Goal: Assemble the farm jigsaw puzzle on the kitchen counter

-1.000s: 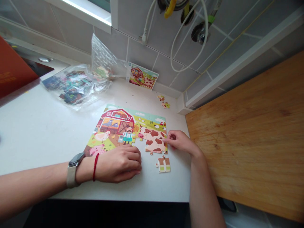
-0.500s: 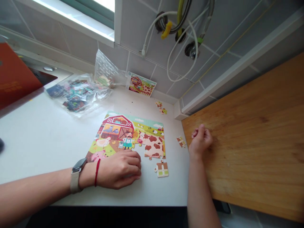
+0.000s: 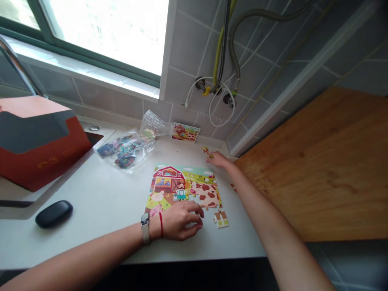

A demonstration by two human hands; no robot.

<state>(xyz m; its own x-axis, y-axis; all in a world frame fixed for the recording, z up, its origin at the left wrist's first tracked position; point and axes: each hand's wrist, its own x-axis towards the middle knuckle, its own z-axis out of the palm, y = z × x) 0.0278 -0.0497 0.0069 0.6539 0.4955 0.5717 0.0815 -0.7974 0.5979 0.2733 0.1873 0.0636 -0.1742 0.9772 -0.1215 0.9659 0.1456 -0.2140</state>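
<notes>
A partly joined farm jigsaw puzzle lies on the white counter, showing a barn, a farmer and a spotted cow, with a gap along its lower side. My left hand rests at its lower edge, fingers loosely bent and apart, holding nothing. Stretched out to the far right, my right hand has its fingertips round a small puzzle piece. Just beyond lies another loose piece. Near the cow's lower right sits a brown-and-green puzzle piece. My right forearm partly covers one more piece.
The picture card leans against the tiled wall. Clear bags of puzzle pieces lie at the back left. An orange box and a black mouse-shaped object are on the left. A wooden board borders the right.
My right hand has moved from the wooden board's edge forward and left to the far loose pieces. My left hand stays by the puzzle, its fingers more spread. The view has tilted up and left.
</notes>
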